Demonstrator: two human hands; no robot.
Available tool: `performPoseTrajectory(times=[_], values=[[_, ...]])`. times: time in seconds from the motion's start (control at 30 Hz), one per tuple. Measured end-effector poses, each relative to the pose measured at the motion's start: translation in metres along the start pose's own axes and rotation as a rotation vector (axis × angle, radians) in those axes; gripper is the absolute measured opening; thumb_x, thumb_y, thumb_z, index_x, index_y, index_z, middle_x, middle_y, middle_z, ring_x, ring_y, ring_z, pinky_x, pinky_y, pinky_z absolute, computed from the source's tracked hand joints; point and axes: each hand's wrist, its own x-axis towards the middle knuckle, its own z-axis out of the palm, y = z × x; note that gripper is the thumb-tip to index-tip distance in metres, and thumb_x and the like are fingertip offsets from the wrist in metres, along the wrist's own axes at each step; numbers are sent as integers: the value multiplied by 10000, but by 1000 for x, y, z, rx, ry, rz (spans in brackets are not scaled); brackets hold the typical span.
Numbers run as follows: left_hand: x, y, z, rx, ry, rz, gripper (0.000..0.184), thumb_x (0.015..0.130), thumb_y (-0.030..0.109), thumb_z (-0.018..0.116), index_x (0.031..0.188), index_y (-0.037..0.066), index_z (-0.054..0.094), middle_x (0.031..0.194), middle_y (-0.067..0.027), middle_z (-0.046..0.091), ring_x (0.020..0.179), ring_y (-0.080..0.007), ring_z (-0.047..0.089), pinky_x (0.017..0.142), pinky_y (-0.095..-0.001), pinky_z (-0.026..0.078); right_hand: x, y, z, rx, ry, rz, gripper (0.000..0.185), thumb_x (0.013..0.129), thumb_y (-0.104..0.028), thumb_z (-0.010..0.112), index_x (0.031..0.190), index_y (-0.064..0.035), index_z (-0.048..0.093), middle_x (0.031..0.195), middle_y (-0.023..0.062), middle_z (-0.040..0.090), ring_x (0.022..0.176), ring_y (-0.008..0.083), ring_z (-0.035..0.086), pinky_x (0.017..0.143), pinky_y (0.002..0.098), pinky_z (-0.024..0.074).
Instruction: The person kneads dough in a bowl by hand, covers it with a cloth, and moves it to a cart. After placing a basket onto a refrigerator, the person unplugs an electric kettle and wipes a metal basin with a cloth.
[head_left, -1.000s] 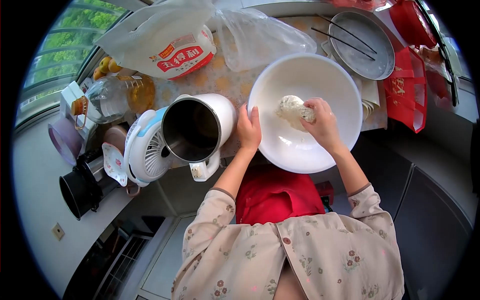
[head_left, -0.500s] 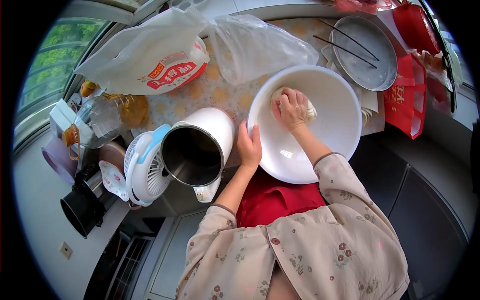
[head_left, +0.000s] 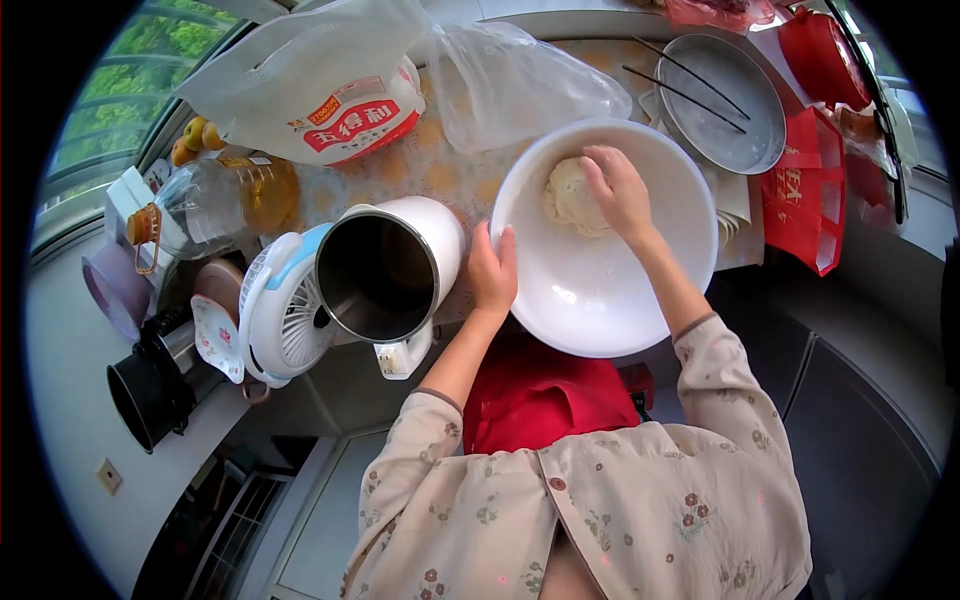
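A large white bowl [head_left: 655, 270] with a bluish rim stands before me at the counter's edge. Its left rim is gripped by my left hand [head_left: 493, 272], thumb on top and fingers against the outer side. Inside, toward the upper left of the bowl, lies a round, pale lump of dough [head_left: 570, 197]. My right hand [head_left: 622, 198] is over the bowl at the right edge of the dough, fingers loosely bent and apart from the thumb. Whether its fingertips still touch the dough is hard to see.
Left of the bowl stand an open electric kettle [head_left: 378, 275], a small white fan [head_left: 290, 310] and an oil bottle [head_left: 225, 208]. Behind are a flour bag [head_left: 340, 100] and a clear plastic bag [head_left: 520, 85]. A metal pan [head_left: 735, 125] with chopsticks [head_left: 690, 100] and a red bag [head_left: 805, 190] sit right.
My right hand has come off the top of the dough and moved right, uncovering it. The left hand keeps its place on the rim. The view has shifted slightly.
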Motion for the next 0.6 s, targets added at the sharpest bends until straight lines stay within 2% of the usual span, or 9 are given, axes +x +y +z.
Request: performPoseTrajectory(times=[0.07, 0.1, 0.17, 0.23, 0.3, 0.33, 0.4, 0.43, 0.6], values=[[1, 1, 1, 6, 33, -4, 381, 951, 295, 515, 1157, -26, 511, 1004, -223, 616, 929, -380, 601, 786, -415, 473, 13, 5, 27, -120, -269, 291, 406, 828, -272, 654, 1160, -54, 569, 1102, 128, 588, 1037, 300, 563, 878, 406, 462], [1, 2, 0, 1, 19, -15, 386, 949, 292, 520, 1159, -32, 508, 1006, -226, 615, 921, -379, 602, 778, -415, 475, 7, 4, 26, -121, -268, 295, 406, 828, -272, 654, 1160, -54, 569, 1102, 128, 588, 1037, 300, 563, 878, 406, 462], [0, 6, 1, -10, 20, -25, 387, 949, 291, 522, 1158, -35, 508, 1005, -227, 614, 920, -378, 602, 779, -416, 474, -12, 1, 21, -47, -174, 122, 340, 799, -238, 675, 1082, -63, 610, 1086, 104, 578, 1029, 285, 556, 865, 416, 462], [0, 5, -3, -11, 22, -25, 389, 948, 291, 523, 1156, -37, 507, 1004, -229, 613, 919, -377, 602, 781, -417, 473, -37, -24, -17, -151, -261, -20, 346, 762, -239, 699, 1044, -56, 616, 1059, 95, 557, 1003, 268, 546, 836, 412, 457], [0, 4, -1, 5, 31, -19, 385, 948, 292, 525, 1150, -35, 508, 1003, -224, 611, 920, -376, 598, 787, -417, 470, -73, -18, -40, -355, -277, -165, 322, 735, -260, 716, 953, -55, 596, 1029, 86, 534, 973, 255, 531, 825, 406, 438], [3, 5, 0, 1, 43, -12, 385, 948, 292, 525, 1150, -35, 508, 1003, -224, 611, 920, -376, 598, 787, -417, 470, -76, -23, -45, -356, -271, -179, 322, 735, -260, 716, 953, -55, 596, 1029, 86, 534, 973, 255, 531, 825, 406, 438], [1, 5, -2, -7, 13, -18, 381, 948, 293, 526, 1143, -33, 509, 995, -219, 610, 920, -375, 594, 790, -418, 466, -84, -34, -51, -463, -122, -236, 299, 706, -277, 731, 848, -82, 555, 1022, 76, 534, 967, 255, 527, 827, 405, 416], [1, 3, -1, 2, 20, -12, 378, 947, 296, 527, 1136, -32, 511, 989, -220, 609, 921, -380, 588, 788, -420, 463, -89, -24, -35, -408, -161, -188, 290, 690, -281, 730, 780, -106, 517, 1002, 59, 542, 955, 251, 534, 839, 406, 417], [1, 0, 1, -23, 22, -3, 367, 948, 288, 528, 1130, -30, 516, 972, -226, 607, 898, -391, 589, 774, -413, 467, -105, -6, 26, -362, -143, -304, 246, 667, -229, 707, 776, -121, 515, 919, 36, 554, 904, 232, 552, 840, 411, 427]])
